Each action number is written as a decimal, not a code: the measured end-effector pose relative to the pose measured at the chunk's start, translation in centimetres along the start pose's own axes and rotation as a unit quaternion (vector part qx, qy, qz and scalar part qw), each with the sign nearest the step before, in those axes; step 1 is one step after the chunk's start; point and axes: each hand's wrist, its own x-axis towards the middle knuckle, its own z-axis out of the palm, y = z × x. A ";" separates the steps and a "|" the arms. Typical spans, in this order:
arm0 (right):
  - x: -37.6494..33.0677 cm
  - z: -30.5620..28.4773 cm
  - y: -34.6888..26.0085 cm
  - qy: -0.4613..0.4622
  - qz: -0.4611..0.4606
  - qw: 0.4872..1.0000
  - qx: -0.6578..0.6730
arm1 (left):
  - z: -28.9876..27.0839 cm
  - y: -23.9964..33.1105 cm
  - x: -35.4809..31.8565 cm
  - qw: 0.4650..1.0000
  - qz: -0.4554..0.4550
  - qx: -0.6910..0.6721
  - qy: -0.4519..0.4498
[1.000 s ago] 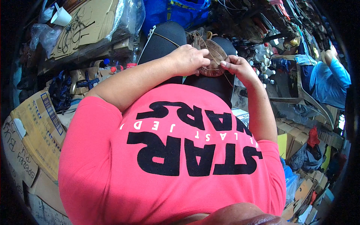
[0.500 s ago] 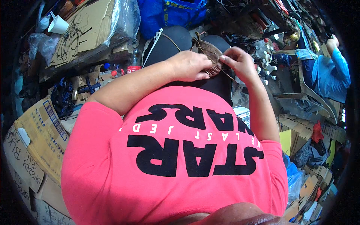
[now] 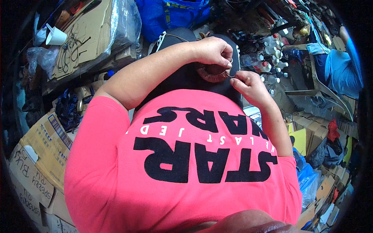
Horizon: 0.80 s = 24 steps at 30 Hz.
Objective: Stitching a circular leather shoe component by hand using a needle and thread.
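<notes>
A brown leather shoe [image 3: 212, 77] with a puckered, gathered rim rests on my lap between my dark-clothed thighs. My left hand [image 3: 217, 52] lies over the shoe's far side, fingers curled and pinched at its right rim, and it hides much of the shoe. Just right of it, my right hand [image 3: 248, 86] is closed in a pinch at the end of a thin cord [image 3: 230, 76] that runs to the shoe's edge. The cord is short and partly blurred here. Whether a needle is in the right fingertips cannot be made out.
A blue bag [image 3: 173, 17] stands beyond my knees. Stacked cardboard [image 3: 87, 29] with dark cords and a white cup [image 3: 56, 35] are at far left. Several plastic bottles [image 3: 272, 50] crowd the right. A person in a blue shirt [image 3: 344, 73] sits at far right.
My left hand has moved up and right across the shoe. My right hand has shifted down, away from the shoe's surface. The shoe now shows its opening, and the long loose cord is less visible.
</notes>
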 end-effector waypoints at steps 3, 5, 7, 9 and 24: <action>-2.3 -1.0 -1.0 0.023 0.014 0.995 0.097 | -0.2 -0.2 -0.1 0.999 -0.007 -0.046 -0.003; -4.1 -2.4 -1.5 0.070 0.001 0.976 0.207 | -0.5 -0.5 0.0 0.997 -0.023 -0.079 0.005; -3.8 -2.5 -1.3 0.087 -0.003 0.980 0.176 | -0.9 -0.9 0.2 0.987 -0.052 -0.147 -0.033; -2.6 -1.6 -1.2 0.116 -0.013 0.985 0.127 | -1.5 -1.3 0.3 0.980 -0.054 -0.182 -0.053; 0.4 -0.8 -2.9 0.085 0.041 0.988 -0.121 | -2.0 -2.1 0.2 0.969 -0.042 -0.206 -0.127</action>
